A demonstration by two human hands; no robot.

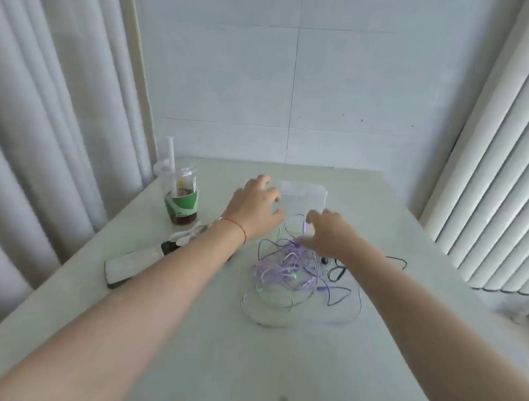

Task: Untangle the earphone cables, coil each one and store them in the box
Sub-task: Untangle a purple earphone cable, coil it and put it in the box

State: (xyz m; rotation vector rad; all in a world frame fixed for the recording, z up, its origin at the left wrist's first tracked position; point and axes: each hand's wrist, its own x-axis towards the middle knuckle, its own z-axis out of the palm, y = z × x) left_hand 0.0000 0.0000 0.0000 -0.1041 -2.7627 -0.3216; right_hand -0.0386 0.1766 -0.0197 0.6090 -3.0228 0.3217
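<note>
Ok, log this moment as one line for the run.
stage: start, nothing coiled | cables: tangled heap on table | box: behind heap | left hand: at box | right hand: over cables

cup (181,193) and phone (131,265) crowd left, table (411,243) right open

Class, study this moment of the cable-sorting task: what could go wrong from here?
1. The earphone cables lie in one knotted heap; tugging with the right hand may tighten knots.
2. The left hand reaches by the clear box, which looks light and might slide.
3. The drink cup stands near the left forearm; a sweep might tip it.
</note>
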